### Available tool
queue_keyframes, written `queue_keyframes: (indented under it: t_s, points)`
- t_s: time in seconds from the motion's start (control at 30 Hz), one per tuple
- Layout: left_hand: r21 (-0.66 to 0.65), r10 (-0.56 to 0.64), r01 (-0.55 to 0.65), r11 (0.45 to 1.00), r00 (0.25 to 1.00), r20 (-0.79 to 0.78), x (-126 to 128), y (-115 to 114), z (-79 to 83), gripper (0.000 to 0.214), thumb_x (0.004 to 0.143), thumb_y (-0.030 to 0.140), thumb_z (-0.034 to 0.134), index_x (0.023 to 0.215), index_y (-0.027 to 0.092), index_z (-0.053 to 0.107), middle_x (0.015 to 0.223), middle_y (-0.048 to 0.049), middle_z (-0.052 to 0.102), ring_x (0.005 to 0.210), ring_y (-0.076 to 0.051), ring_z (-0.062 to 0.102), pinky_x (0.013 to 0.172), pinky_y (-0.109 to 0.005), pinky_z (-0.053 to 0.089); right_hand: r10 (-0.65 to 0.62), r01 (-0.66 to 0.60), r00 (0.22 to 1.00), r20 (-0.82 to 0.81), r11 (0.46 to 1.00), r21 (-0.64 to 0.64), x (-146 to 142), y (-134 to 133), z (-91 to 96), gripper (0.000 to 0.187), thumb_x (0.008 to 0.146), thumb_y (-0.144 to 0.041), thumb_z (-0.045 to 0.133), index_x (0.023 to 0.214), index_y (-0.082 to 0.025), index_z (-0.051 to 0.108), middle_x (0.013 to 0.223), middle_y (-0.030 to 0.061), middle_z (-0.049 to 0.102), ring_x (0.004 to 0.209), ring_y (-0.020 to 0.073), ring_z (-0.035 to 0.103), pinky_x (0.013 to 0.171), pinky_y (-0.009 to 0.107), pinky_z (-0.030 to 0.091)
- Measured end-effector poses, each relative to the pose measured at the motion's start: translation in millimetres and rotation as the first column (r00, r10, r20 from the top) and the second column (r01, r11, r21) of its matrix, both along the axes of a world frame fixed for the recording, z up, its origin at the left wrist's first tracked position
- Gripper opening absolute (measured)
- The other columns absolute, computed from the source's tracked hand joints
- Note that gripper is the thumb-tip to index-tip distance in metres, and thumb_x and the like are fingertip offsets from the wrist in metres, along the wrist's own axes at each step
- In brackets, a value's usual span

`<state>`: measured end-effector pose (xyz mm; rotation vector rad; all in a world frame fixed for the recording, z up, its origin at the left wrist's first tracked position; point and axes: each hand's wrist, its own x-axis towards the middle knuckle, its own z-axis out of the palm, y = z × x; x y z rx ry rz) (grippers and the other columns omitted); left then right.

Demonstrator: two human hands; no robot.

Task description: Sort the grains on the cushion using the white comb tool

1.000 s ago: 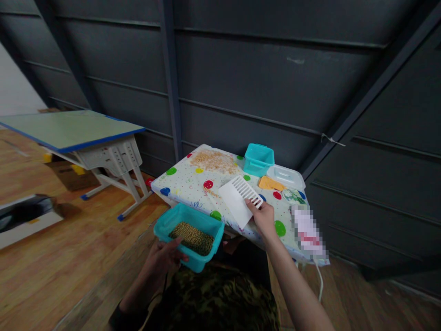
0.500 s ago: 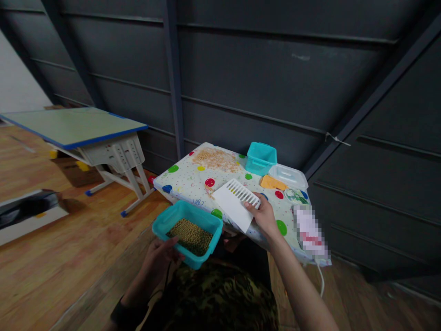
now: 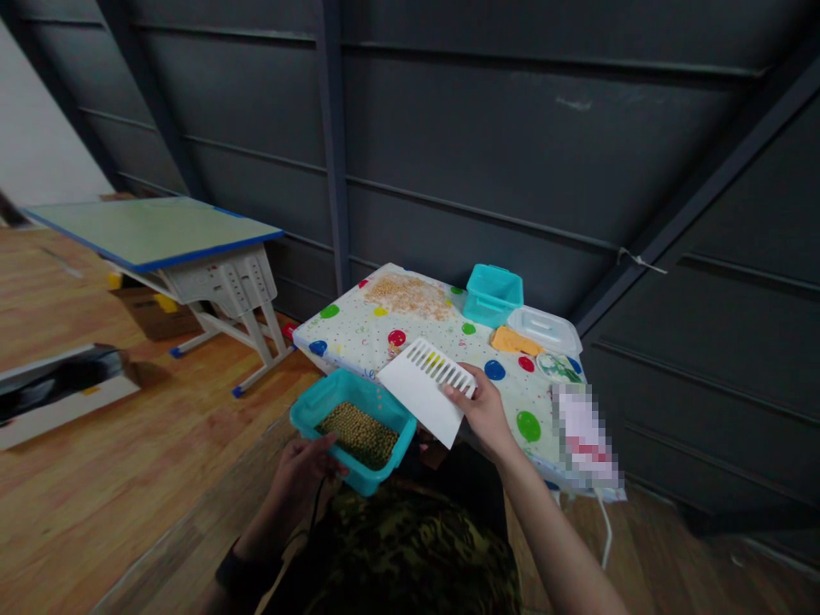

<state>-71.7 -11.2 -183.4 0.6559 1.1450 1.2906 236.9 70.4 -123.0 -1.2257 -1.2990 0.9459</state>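
My left hand [image 3: 302, 465] grips the near rim of a teal tub [image 3: 313, 403] filled with greenish-brown beans [image 3: 357, 433], held just below the table's near edge. In my right hand [image 3: 485, 416] is a white slotted scraper [image 3: 424, 388], gripped at its right side and tilted over the tub's far right corner. The polka-dot tablecloth [image 3: 359, 329] bears a pile of pale grains [image 3: 406, 295] at its far left.
On the table's far side stand an empty teal tub [image 3: 493, 295], a clear lidded box [image 3: 547, 329], an orange cloth [image 3: 512, 342] and a blurred packet [image 3: 582, 436]. A blue-edged desk [image 3: 154, 235] stands left on the wooden floor. A dark panelled wall rises behind.
The scraper has swung left and down from over the table to over the tub's edge. The tub has barely shifted in my left hand.
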Motion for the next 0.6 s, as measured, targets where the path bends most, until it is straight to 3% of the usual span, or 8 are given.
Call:
queue_keyframes:
  t_s: [0.2, 0.4, 0.5, 0.6]
  points:
    - [0.001, -0.005, 0.005, 1.000, 1.000, -0.028, 0, -1, 2.7, 0.040, 0.074, 0.043, 0.088, 0.045, 0.020, 0.074, 0.049, -0.0103, 0.076, 0.039, -0.017, 0.062, 0.045, -0.027, 0.047, -0.041, 0.042, 0.999, -0.009, 0.999, 0.021, 1, 4, -1.1, 0.061, 0.072, -0.059, 0.091, 0.118, -0.025, 0.072, 0.103, 0.0073, 0.083, 0.087, 0.0274, 0.075, 0.077, 0.039, 0.061]
    - [-0.022, 0.018, -0.019, 1.000, 1.000, -0.021, -1, 4, -9.9, 0.041, 0.068, 0.050, 0.090, 0.045, 0.021, 0.073, 0.049, -0.0085, 0.076, 0.039, -0.019, 0.065, 0.043, -0.028, 0.047, -0.013, 0.013, 0.999, -0.044, 1.000, 0.012, 6, 7, -1.8, 0.060, 0.072, -0.058, 0.093, 0.119, -0.024, 0.075, 0.103, 0.0069, 0.083, 0.086, 0.0260, 0.074, 0.078, 0.039, 0.061]
    - [-0.047, 0.038, -0.039, 0.998, 0.999, -0.039, -2, 9, -17.6, 0.041, 0.060, 0.053, 0.089, 0.042, 0.022, 0.070, 0.045, -0.0089, 0.073, 0.037, -0.022, 0.066, 0.039, -0.029, 0.044, -0.102, 0.106, 0.992, -0.074, 0.994, 0.040, 17, 16, -1.0, 0.062, 0.071, -0.059, 0.093, 0.118, -0.023, 0.075, 0.103, 0.0081, 0.083, 0.086, 0.0260, 0.073, 0.078, 0.039, 0.060]
    - [-0.039, 0.067, -0.069, 0.997, 0.997, -0.047, -1, 10, -19.5, 0.040, 0.062, 0.050, 0.086, 0.040, 0.023, 0.067, 0.042, -0.0076, 0.070, 0.037, -0.022, 0.066, 0.040, -0.030, 0.045, -0.218, 0.219, 0.976, -0.027, 0.971, 0.092, 28, 27, -1.8, 0.064, 0.069, -0.060, 0.092, 0.117, -0.021, 0.075, 0.102, 0.0087, 0.082, 0.085, 0.0264, 0.071, 0.078, 0.040, 0.059]
